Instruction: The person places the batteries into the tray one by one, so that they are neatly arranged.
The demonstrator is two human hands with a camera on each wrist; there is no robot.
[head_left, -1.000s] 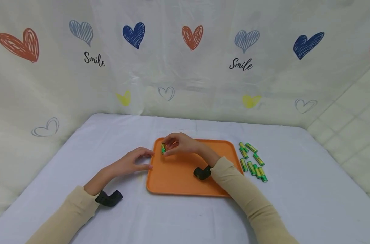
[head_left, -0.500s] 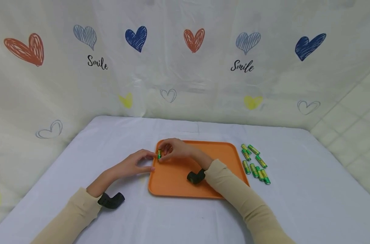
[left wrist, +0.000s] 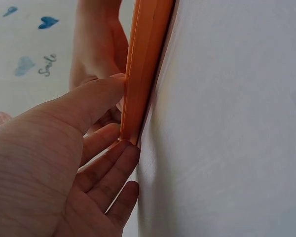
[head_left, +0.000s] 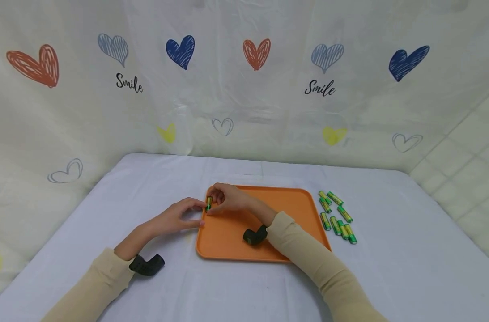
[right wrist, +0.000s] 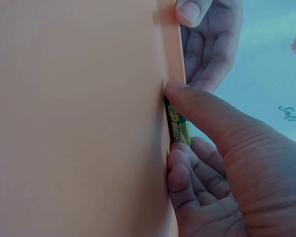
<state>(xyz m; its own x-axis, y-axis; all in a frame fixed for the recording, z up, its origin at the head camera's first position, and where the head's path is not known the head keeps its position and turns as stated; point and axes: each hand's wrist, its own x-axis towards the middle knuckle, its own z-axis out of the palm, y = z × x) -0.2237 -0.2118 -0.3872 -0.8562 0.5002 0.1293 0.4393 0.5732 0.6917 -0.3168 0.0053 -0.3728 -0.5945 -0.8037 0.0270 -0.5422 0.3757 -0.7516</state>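
Table (head_left: 244, 286) covered with a white cloth, slightly wrinkled. Orange tray (head_left: 276, 241) sits flat near the centre. Loose cluster of green-and-yellow batteries (head_left: 336, 215) lies directly on the cloth just beside the tray's right edge, none touching it as far as visible. Both forearms rest on the cloth at the near side.

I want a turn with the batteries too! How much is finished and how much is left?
Nothing looks finished: the orange tray shows no batteries lying loose. In hand: the right hand pinches one green battery at the tray's far left corner, while the left hand holds the tray's left edge. Left: a pile of batteries waits on the table, right of the tray.
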